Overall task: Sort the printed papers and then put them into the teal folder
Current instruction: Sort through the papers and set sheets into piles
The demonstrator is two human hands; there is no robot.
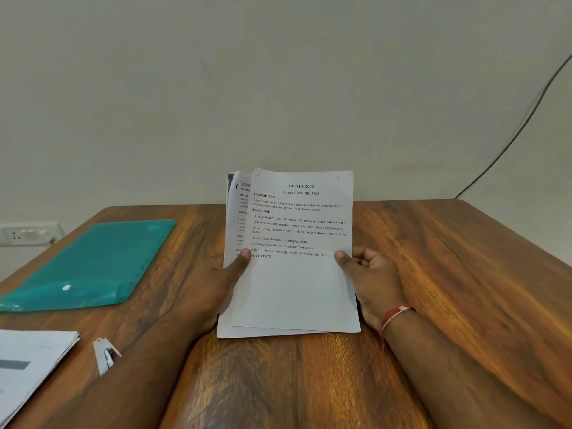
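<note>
Two-handed grip on stack of white printed papers [297, 289]: left hand [216, 283] pinching left edge, right hand [371, 278] pinching right edge. Translucent teal plastic folder [93, 261] well left, on brown wooden surface [448, 258].

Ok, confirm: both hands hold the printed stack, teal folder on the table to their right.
Wrong side. The head view shows the teal folder on the table to their left; left hand and right hand do hold the printed stack.
</note>
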